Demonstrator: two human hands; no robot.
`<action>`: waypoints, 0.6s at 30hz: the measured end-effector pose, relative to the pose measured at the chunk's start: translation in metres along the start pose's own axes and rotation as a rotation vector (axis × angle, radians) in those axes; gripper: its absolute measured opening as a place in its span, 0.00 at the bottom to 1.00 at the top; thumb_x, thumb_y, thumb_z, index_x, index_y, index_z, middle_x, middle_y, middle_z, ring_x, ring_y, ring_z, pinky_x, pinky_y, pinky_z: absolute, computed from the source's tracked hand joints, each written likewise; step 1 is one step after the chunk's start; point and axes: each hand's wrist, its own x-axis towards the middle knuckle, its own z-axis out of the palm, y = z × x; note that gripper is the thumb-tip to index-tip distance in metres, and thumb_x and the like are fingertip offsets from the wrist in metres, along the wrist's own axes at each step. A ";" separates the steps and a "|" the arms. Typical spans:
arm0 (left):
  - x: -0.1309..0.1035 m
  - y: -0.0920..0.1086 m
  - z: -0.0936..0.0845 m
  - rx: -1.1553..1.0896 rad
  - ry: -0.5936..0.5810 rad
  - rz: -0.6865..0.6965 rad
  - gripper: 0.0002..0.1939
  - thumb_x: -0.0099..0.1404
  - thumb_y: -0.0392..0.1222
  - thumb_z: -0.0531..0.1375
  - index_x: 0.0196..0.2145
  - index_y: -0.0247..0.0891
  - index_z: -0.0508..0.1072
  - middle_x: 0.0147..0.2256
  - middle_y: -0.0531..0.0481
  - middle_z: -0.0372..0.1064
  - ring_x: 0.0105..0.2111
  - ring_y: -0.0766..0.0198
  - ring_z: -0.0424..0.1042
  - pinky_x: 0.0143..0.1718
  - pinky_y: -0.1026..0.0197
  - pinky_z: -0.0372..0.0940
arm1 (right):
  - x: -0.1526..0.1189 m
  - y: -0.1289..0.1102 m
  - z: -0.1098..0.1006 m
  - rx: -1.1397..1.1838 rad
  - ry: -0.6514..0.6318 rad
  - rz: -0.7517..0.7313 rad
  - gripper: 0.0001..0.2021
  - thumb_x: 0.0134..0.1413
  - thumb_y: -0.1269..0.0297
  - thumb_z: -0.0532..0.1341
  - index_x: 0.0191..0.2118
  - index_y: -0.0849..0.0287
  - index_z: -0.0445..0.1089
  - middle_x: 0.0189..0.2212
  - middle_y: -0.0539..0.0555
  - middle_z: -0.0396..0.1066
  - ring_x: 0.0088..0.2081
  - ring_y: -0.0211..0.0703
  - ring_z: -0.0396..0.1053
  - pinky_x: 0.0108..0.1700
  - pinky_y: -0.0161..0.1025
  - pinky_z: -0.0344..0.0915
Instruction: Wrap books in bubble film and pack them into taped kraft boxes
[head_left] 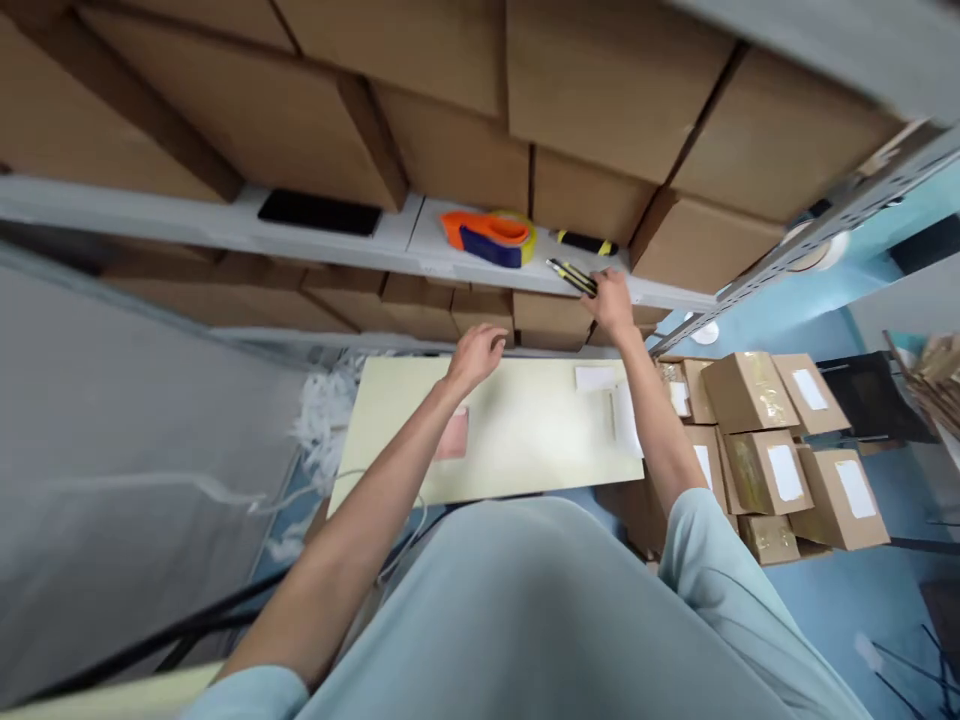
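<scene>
My right hand (611,303) is at the front edge of the shelf (416,262), its fingers closed on a box cutter (572,276) with a black and yellow body. Just behind it on the shelf lies a second black and yellow tool (585,242), perhaps another cutter. To the left of these sits an orange and dark blue tape dispenser (491,238) with a yellowish roll. Over the back of the pale table (525,470) my left hand (478,357) hangs with loosely bent fingers, nothing visible in them.
Cardboard boxes (592,95) fill the shelf, and more stand on the level below. A black phone-like slab (320,213) lies at the shelf edge. Papers (595,378) and a pink pad (453,435) are on the table. Labelled cartons (757,385) are stacked at right.
</scene>
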 end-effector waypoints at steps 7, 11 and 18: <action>-0.108 -0.117 0.055 0.025 -0.282 -0.468 0.17 0.69 0.39 0.60 0.52 0.39 0.83 0.55 0.42 0.81 0.50 0.51 0.80 0.59 0.50 0.72 | -0.146 -0.026 0.148 0.387 -0.053 0.131 0.22 0.64 0.63 0.62 0.62 0.59 0.69 0.56 0.63 0.71 0.56 0.56 0.73 0.62 0.56 0.72; -0.146 -0.141 0.091 -0.011 -0.339 -0.505 0.10 0.67 0.41 0.65 0.46 0.41 0.81 0.51 0.43 0.81 0.49 0.51 0.79 0.58 0.50 0.72 | -0.225 -0.088 0.206 0.512 -0.339 0.352 0.24 0.65 0.64 0.60 0.64 0.60 0.63 0.54 0.64 0.76 0.50 0.55 0.77 0.55 0.50 0.76; -0.156 -0.161 0.113 0.002 -0.358 -0.423 0.18 0.68 0.49 0.69 0.52 0.41 0.74 0.52 0.41 0.75 0.55 0.48 0.73 0.60 0.47 0.70 | -0.268 -0.181 0.239 0.491 -0.570 0.440 0.29 0.72 0.63 0.56 0.75 0.57 0.55 0.55 0.59 0.80 0.51 0.57 0.81 0.55 0.49 0.76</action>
